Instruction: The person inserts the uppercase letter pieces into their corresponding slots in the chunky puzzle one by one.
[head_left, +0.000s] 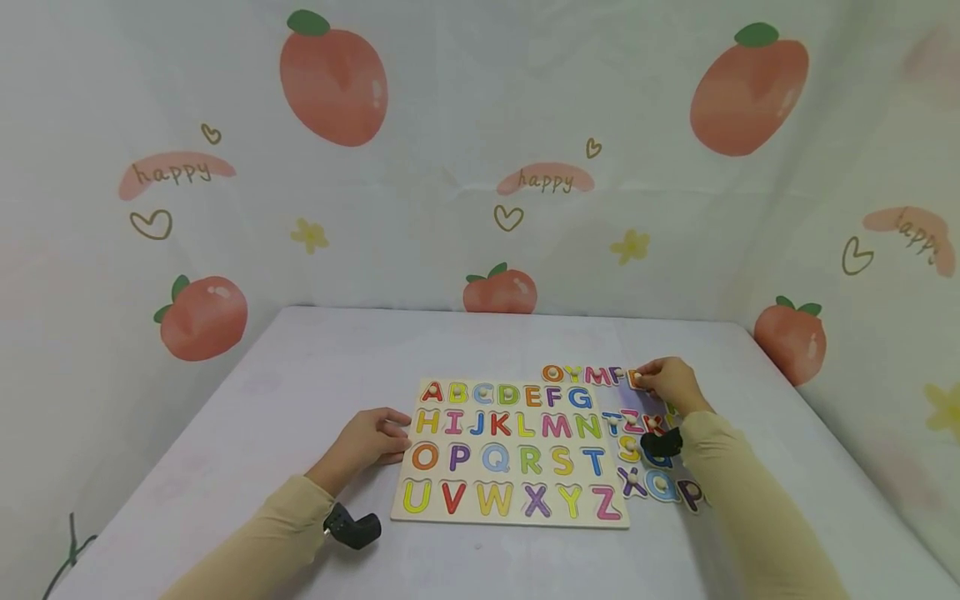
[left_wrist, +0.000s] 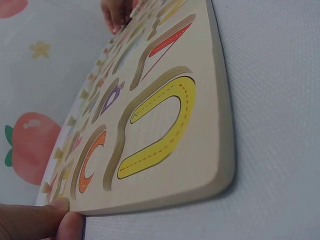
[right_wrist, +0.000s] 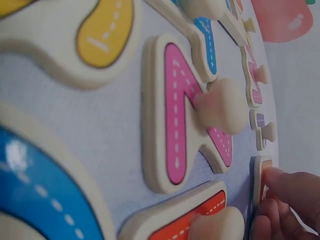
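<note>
A wooden alphabet puzzle board (head_left: 465, 518) lies flat on the table. My left hand (head_left: 372, 436) holds its left edge, with a fingertip (left_wrist: 60, 204) over the rim and another against the side. The knobbed letter pieces A (head_left: 432, 392), B, C and D sit in the top row. Beyond the board's upper right corner, my right hand (head_left: 672, 382) pinches an orange letter piece (head_left: 635, 380), partly hidden by the fingers. The right wrist view shows these fingers (right_wrist: 290, 192) at the orange piece, past a pink letter piece (right_wrist: 175, 120) with a round knob.
More knobbed letters lie right of the board: a purple X (head_left: 633, 482), a purple P (head_left: 690, 494), a yellow S (head_left: 628, 450) and several others. A row with an orange O (head_left: 552, 373) runs behind the board. A fruit-printed cloth (head_left: 420, 208) hangs behind the table.
</note>
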